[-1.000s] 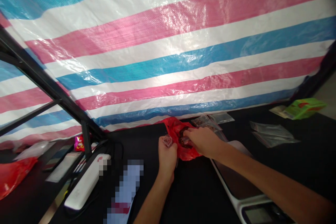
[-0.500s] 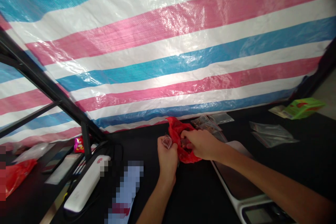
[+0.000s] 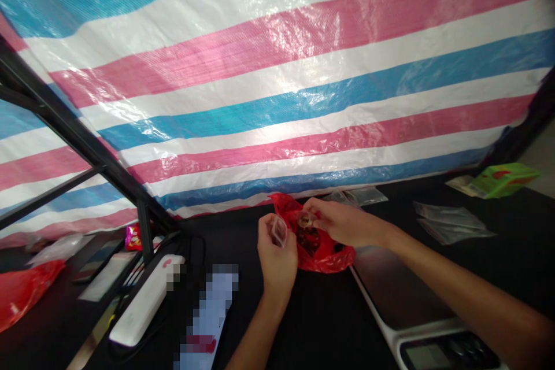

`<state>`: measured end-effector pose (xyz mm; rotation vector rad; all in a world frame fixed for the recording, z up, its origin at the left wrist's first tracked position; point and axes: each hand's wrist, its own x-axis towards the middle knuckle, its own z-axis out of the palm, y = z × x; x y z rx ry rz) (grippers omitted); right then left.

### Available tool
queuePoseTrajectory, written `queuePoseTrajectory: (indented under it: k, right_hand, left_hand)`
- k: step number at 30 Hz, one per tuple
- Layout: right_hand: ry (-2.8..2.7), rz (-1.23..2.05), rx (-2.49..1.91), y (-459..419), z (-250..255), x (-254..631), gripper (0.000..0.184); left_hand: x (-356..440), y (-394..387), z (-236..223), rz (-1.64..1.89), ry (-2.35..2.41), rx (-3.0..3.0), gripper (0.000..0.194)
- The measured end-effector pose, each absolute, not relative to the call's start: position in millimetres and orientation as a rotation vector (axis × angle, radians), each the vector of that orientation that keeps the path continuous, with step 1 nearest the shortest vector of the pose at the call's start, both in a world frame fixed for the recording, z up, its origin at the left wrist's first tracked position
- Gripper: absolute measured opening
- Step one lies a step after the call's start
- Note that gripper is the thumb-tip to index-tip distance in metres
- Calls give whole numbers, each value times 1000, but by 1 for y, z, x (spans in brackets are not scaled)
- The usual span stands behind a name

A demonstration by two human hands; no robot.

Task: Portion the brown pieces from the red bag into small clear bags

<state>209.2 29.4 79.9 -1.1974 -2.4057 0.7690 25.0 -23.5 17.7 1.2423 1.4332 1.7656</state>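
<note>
My left hand point(image 3: 277, 263) is closed around a small clear plastic bag point(image 3: 278, 232), whose mouth gapes upward. Just to its right, a red plastic bag point(image 3: 335, 259) lies open, showing dark brownish pieces point(image 3: 309, 240) inside. Over that opening, my right hand point(image 3: 347, 222) pinches a small, round, clear cup point(image 3: 304, 218). What the cup contains is too small to make out. Close by on the right, under my right forearm, sits a kitchen scale point(image 3: 403, 292) with a dark plate and a display at its near end.
Flat clear bags point(image 3: 453, 224) and a green packet point(image 3: 505, 179) lie at the right. A white power strip point(image 3: 145, 303) with cables is at the left, near another red bag point(image 3: 30, 292). Black frame bars point(image 3: 93, 153) and a striped sheet point(image 3: 303, 87) stand behind.
My right hand has lifted slightly out of the red bag, bringing the clear cup into view. The red bag now spreads wider toward the scale. The small bag's mouth in my left hand gapes more.
</note>
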Motion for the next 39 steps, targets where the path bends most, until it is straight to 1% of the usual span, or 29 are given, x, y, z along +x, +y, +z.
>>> queuePoseTrajectory:
  k: [3, 5, 9, 12, 15, 18, 21, 25, 29, 32, 35, 39]
  right_hand:
    - [-2305, 941, -996, 26, 95, 211, 21]
    - [-2284, 943, -949, 21, 101, 208, 23]
    - [-2325, 757, -930, 8, 103, 199, 27]
    - [-2451, 560, -821, 3, 100, 193, 29]
    - [-2580, 343, -711, 2, 101, 191, 40]
    - [-2622, 248, -682, 3, 105, 191, 48]
    - [-2534, 236, -732, 6, 108, 192, 42]
    - [-2431, 122, -960, 15, 101, 196, 37]
    - [-2597, -32, -1056, 27, 81, 200, 36]
    - [-2662, -93, -1146, 34, 67, 201, 36]
    - [-2664, -47, -1275, 39, 60, 202, 34]
    - [-2668, 147, -1274, 44, 63, 204, 27]
  left_hand:
    - [25, -24, 16, 1705, 1414, 1313, 18]
    - [24, -24, 14, 1665, 1416, 1369, 12]
    - [24, -26, 11, 1559, 1446, 1425, 14]
    - [26, -28, 12, 1501, 1459, 1436, 17]
    - [28, -29, 14, 1487, 1485, 1452, 16]
    - [30, -30, 17, 1490, 1503, 1445, 13]
    - [29, -29, 17, 1507, 1517, 1429, 13]
    - [22, -24, 14, 1557, 1581, 1391, 13]
    - [16, -20, 8, 1568, 1816, 1448, 19]
    - [14, -17, 1, 1483, 1882, 1408, 27]
    - [13, -15, -2, 1365, 1724, 1340, 30]
    - [13, -12, -1, 1447, 1543, 1282, 29]
